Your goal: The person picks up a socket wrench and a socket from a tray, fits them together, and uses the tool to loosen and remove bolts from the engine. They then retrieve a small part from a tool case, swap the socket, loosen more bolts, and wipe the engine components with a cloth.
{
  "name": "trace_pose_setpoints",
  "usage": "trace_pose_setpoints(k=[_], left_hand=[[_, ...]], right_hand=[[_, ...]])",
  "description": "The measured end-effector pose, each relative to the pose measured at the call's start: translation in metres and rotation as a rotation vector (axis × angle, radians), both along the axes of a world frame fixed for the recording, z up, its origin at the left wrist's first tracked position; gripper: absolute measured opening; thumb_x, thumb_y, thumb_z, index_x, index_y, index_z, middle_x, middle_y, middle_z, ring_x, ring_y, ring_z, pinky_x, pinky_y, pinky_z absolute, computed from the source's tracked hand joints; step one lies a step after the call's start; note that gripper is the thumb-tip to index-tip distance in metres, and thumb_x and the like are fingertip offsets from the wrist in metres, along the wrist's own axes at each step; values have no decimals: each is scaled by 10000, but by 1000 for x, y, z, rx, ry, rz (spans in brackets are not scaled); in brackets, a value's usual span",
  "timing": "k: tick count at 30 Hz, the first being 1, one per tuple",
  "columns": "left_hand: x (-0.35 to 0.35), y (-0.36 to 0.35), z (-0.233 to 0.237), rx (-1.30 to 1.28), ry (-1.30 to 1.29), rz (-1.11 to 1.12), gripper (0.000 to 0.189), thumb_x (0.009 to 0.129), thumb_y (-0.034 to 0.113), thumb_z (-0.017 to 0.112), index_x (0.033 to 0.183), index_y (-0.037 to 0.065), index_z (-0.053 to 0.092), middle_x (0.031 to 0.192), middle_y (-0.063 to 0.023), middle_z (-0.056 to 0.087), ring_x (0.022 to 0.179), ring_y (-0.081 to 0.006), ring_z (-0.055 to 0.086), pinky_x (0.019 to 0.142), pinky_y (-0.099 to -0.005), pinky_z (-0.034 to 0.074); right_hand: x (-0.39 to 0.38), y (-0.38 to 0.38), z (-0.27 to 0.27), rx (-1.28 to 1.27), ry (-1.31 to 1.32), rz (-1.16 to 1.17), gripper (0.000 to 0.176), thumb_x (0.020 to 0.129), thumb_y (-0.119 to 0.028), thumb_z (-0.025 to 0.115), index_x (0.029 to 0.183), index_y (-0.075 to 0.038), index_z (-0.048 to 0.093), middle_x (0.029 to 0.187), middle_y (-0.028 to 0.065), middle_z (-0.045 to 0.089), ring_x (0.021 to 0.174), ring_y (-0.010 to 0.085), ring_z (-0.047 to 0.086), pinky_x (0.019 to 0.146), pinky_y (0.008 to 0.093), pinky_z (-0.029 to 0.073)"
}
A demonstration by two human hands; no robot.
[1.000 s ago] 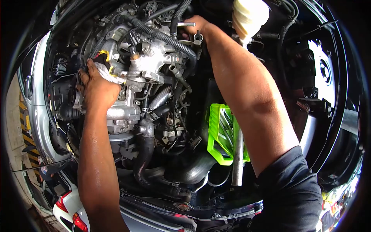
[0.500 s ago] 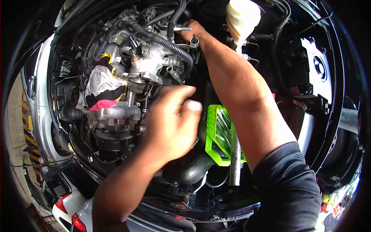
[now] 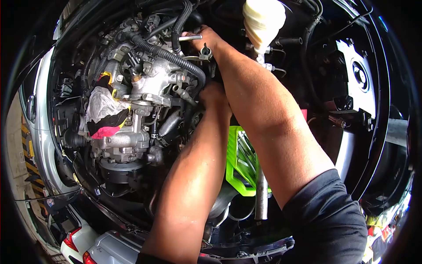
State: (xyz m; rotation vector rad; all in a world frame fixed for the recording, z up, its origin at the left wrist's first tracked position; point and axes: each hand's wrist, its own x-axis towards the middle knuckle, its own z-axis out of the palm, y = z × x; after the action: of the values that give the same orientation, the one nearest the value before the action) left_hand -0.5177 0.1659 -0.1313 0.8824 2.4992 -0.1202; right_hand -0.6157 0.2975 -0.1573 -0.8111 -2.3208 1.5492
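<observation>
Around you, a cream bottle-like container (image 3: 263, 23) stands at the top, right of centre. Your right forearm (image 3: 259, 90) partly covers the green tray (image 3: 231, 152) of tools below centre, where a metal tube (image 3: 261, 198) reaches past its lower edge. On the engine (image 3: 157, 75), filling the upper left, lies a crumpled cloth (image 3: 104, 104); a ribbed hose (image 3: 169, 54) crosses above it. Your right hand (image 3: 207, 38) is at the engine's upper right, behind a short pipe (image 3: 190, 38); your left hand (image 3: 214, 94) is lower, beside its right side. Fingers are largely hidden: I cannot tell whether either hand is spread or gripping.
</observation>
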Motion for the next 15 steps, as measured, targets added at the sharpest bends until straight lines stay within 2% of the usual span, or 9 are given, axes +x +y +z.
trace_pose_setpoints(k=[2,6,10,13,15], left_hand=[[-7,7,-13,20,-6,18,329,994,297,562,1250,104,636,1340,-124,614,1196,-252,633,961,-395,528],[-19,15,-30,52,-10,34,325,992,287,561,1244,97,640,1318,-130,622,1180,-258,638,954,-395,528],[-25,13,-31,69,-9,42,321,990,276,560,1238,90,644,1296,-137,630,1164,-264,643,947,-395,528],[-27,11,-31,84,-16,45,318,989,268,559,1233,84,647,1279,-141,637,1151,-268,646,941,-394,528],[-27,10,-33,89,-22,45,317,988,263,559,1230,81,649,1268,-144,641,1143,-271,649,938,-394,528]], right_hand=[[2,-4,7,44,-38,-14,761,891,-577,665,1142,138,596,1166,297,652,1158,375,625,994,368,483],[-17,5,-16,136,-33,15,769,889,-576,669,1170,135,577,1190,290,644,1183,371,612,1008,366,475],[-23,6,-24,125,-45,3,780,868,-580,696,1174,126,569,1167,285,661,1172,370,625,1007,365,480],[-14,2,-17,41,-11,-17,732,901,-600,645,1161,84,626,1186,276,640,1173,372,603,1006,371,465],[-11,1,-14,57,-43,-25,723,895,-574,670,1182,86,606,1184,266,652,1170,357,612,1007,364,467]])
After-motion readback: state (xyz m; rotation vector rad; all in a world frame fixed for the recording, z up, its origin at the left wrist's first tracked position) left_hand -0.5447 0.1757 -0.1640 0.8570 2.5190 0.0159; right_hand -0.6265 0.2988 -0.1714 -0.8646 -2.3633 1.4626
